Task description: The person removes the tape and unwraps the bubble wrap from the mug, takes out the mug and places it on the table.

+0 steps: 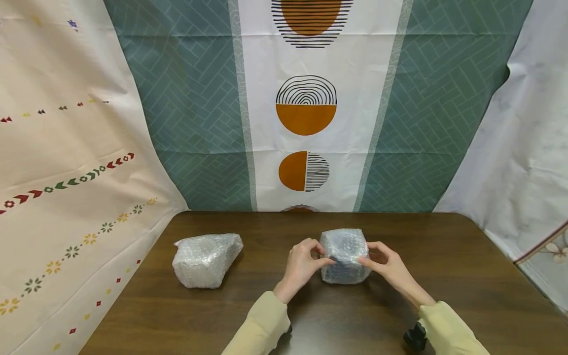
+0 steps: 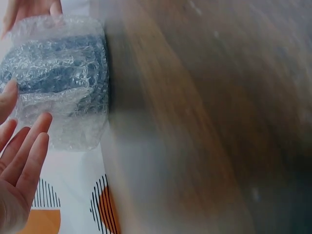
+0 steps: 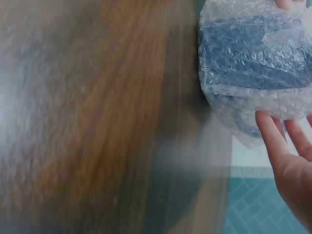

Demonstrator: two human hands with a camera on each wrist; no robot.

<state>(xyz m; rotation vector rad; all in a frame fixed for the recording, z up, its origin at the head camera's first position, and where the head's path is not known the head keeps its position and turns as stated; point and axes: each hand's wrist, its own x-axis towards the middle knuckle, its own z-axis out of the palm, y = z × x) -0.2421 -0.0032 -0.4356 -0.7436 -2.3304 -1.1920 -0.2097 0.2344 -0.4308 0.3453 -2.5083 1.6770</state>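
A bubble-wrapped package (image 1: 343, 246) with something dark bluish inside sits on the brown table, right of centre. My left hand (image 1: 301, 264) holds its left side, thumb on the near face and fingers curved at the edge. On the opposite side, my right hand (image 1: 390, 268) holds it with the thumb at the front and a finger along the right edge. In the left wrist view, the clear wrap (image 2: 58, 73) looks crinkled over a dark band. The right wrist view shows round bubbles over the wrapped contents (image 3: 248, 53), with my right fingertips touching its lower edge.
A second bubble-wrapped package (image 1: 204, 261), whitish and slanted on one side, lies at the table's left. The brown table (image 1: 199, 320) ends at a patterned cloth backdrop (image 1: 306, 118). A cream cloth (image 1: 66, 148) hangs at left, a pale one (image 1: 532, 148) at right.
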